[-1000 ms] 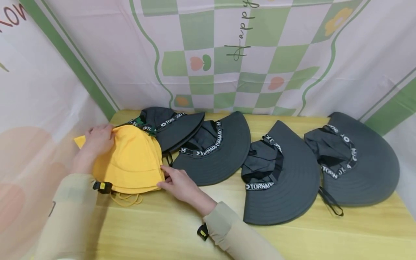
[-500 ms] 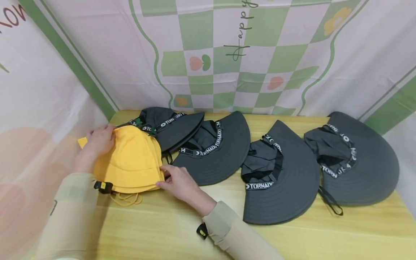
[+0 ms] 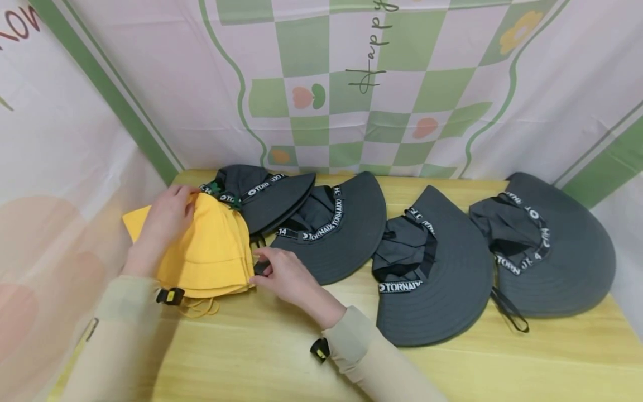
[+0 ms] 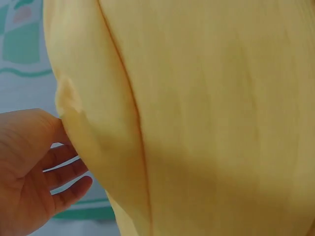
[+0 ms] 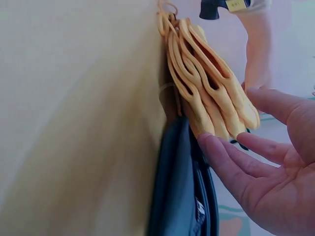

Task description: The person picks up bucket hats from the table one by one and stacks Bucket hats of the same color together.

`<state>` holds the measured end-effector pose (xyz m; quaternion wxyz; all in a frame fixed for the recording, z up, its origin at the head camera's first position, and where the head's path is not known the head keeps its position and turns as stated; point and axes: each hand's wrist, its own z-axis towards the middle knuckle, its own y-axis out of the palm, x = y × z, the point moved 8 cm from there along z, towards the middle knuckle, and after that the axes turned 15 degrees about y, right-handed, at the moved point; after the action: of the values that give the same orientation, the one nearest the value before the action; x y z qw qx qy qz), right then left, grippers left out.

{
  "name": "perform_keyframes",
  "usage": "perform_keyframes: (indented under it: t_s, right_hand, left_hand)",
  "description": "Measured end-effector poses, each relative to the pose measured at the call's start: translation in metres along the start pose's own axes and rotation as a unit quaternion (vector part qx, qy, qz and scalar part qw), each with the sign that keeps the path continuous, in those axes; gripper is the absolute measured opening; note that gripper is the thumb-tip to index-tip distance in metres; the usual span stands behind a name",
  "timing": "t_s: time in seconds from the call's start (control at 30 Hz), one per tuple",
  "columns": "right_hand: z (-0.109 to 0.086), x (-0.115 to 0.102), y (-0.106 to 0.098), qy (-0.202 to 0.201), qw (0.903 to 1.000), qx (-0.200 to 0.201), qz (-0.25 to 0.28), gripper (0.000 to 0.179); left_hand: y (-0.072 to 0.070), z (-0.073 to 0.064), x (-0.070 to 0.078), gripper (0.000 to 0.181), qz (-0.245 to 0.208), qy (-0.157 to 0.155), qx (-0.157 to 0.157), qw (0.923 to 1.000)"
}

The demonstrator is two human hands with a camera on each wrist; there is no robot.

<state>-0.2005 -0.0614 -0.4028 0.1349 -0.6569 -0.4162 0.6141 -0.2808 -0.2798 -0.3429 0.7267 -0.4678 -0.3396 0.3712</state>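
A stack of yellow bucket hats lies folded at the table's left, several layered brims showing in the right wrist view. My left hand is over the crown's upper left part. In the left wrist view, that hand pinches the edge of the yellow cloth, its other fingers loosely bent. My right hand is at the stack's right edge, beside the brims. Its extended fingers touch the layered edges in the right wrist view. Yellow cords trail from under the front brim.
Overlapping dark grey hats lie behind the yellow stack. Further right are a grey hat, another grey hat and a third with a black strap. Printed cloth walls border the wooden table.
My left hand has moved right and up over the yellow crown, uncovering the stack's left corner. The right fingers have loosened from the brim edge. The grey hats stay put.
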Motion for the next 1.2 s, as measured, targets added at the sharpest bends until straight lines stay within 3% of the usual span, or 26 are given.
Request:
perform_keyframes:
  t_s: [0.13,0.23,0.43,0.63,0.93,1.2]
  right_hand:
    - [0.000,0.007,-0.014,0.005,0.9999,0.008,-0.009,0.050]
    - [-0.002,0.016,-0.026,0.010,0.9998,0.016,-0.008,0.049]
    - [-0.007,0.042,-0.050,0.023,0.9992,0.031,0.010,0.047]
    - [-0.013,0.067,-0.081,0.040,0.9974,0.060,0.004,0.047]
    - [-0.013,0.107,-0.130,0.088,0.9907,0.102,-0.017,0.050]
    - [-0.011,0.138,-0.155,0.127,0.9845,0.116,-0.035,0.054]
  left_hand:
    - [-0.006,0.006,0.027,0.025,0.001,0.024,0.039,0.9990]
    - [-0.005,0.010,0.046,0.024,0.004,0.038,0.043,0.9984]
    - [0.005,0.016,0.091,0.020,0.015,0.083,0.024,0.9961]
    - [0.022,0.021,0.130,0.020,0.008,0.107,-0.011,0.9942]
    - [0.055,0.022,0.171,0.022,-0.005,0.096,-0.084,0.9918]
    - [0.080,0.023,0.181,0.035,-0.008,0.049,-0.148,0.9877]
